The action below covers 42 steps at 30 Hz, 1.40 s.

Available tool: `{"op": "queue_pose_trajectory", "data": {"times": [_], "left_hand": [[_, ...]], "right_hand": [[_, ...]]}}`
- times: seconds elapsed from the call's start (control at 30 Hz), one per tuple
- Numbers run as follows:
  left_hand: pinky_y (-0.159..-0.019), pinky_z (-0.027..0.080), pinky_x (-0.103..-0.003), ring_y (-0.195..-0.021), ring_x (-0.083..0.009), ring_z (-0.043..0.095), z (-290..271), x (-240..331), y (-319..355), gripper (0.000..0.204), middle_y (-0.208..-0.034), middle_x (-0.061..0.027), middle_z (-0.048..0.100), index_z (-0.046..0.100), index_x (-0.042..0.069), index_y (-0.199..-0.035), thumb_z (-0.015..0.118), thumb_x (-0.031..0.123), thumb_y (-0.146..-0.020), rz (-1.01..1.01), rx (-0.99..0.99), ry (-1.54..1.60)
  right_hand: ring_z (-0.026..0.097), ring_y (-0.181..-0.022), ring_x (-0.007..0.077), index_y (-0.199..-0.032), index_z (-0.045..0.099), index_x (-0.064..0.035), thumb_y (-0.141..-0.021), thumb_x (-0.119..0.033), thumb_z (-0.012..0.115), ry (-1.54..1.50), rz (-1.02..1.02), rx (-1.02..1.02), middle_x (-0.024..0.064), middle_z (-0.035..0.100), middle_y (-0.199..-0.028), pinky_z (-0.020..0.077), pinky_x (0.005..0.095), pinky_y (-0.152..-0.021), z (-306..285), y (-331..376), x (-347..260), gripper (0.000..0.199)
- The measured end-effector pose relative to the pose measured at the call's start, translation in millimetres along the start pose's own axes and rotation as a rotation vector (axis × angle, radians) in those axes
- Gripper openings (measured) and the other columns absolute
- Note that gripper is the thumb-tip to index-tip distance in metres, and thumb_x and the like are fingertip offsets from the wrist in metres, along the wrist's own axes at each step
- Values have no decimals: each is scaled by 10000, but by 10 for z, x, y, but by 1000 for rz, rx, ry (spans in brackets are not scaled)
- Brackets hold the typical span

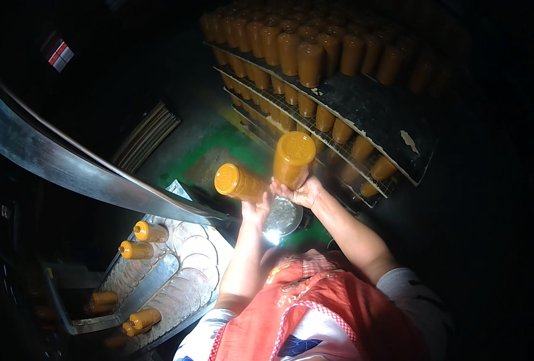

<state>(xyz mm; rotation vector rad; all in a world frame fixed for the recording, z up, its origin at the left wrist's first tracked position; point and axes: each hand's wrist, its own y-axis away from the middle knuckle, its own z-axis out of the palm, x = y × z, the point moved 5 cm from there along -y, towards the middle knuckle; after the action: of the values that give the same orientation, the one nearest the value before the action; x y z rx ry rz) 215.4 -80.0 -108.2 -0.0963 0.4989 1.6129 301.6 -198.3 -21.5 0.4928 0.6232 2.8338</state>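
My left hand (256, 209) is wrapped round an orange bottle (243, 183), which tilts with its round base toward the upper left. In my right hand (305, 191) is a second orange bottle (293, 161), base up and a little higher. The two hands are close together, and both bottles' necks are hidden behind the fingers. Just below the hands is a round silvery metal surface (283, 216) with a bright glint on it.
To the right, a dark multi-level rack (387, 120) carries rows of orange bottles (311, 63). A looping plate conveyor (197, 246) at lower left bears several bottles (151, 231) lying on their sides. A curved metal panel (92, 174) rises above it.
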Motion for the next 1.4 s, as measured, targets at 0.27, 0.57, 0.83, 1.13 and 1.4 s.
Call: {"op": "queue_pose_trajectory", "data": {"times": [0.27, 0.57, 0.83, 1.13, 1.4], "left_hand": [[-744, 650, -411, -1015, -387, 639, -337, 19, 541, 549, -1146, -149, 627, 559, 98, -1275, 577, 530, -937, 80, 15, -244], [-893, 544, -370, -1059, -203, 657, -214, 526, 3520, 443, -1201, -89, 654, 599, 77, -1329, 508, 382, -1021, 1166, 799, -939], [-1005, 478, -408, -1170, -341, 587, 67, 1207, 4483, 411, -1357, -125, 568, 749, 221, -1155, 819, 213, -750, 1704, 1343, -2038], [-1096, 385, -437, -1327, -381, 399, -268, 1195, 4400, 341, -1498, -141, 434, 772, 246, -1081, 805, 187, -747, 1515, 1199, -2228], [-960, 489, -405, -1091, -338, 603, 321, 506, 4615, 304, -1196, -171, 648, 758, 49, -962, 614, -129, -762, 1765, 495, -2025]], "right_hand": [[542, -1104, 494, -1370, 462, -20, -965, -498, 462, 0, 101, -55, 284, 522, -1267, 608, 576, -809, -508, 19, -70, 627], [615, -1100, 427, -1277, 586, -90, -948, -601, 439, 420, 137, 91, 185, 629, -1215, 589, 575, -826, -1821, 234, 38, 625], [552, -1201, 235, -1269, 641, -39, -846, -111, 694, 1734, -668, -243, 114, 568, -1281, 429, 357, -1048, -245, -423, 2013, 433], [368, -1339, 385, -1144, 753, -283, -771, -190, 793, 2453, -947, -517, 173, 424, -1446, 365, 434, -1117, -744, -1905, 3650, 386], [526, -1257, 314, -1199, 735, -195, -876, -99, 711, 2195, -861, -602, 144, 550, -1344, 433, 398, -1056, -405, -1227, 3367, 338]]}}
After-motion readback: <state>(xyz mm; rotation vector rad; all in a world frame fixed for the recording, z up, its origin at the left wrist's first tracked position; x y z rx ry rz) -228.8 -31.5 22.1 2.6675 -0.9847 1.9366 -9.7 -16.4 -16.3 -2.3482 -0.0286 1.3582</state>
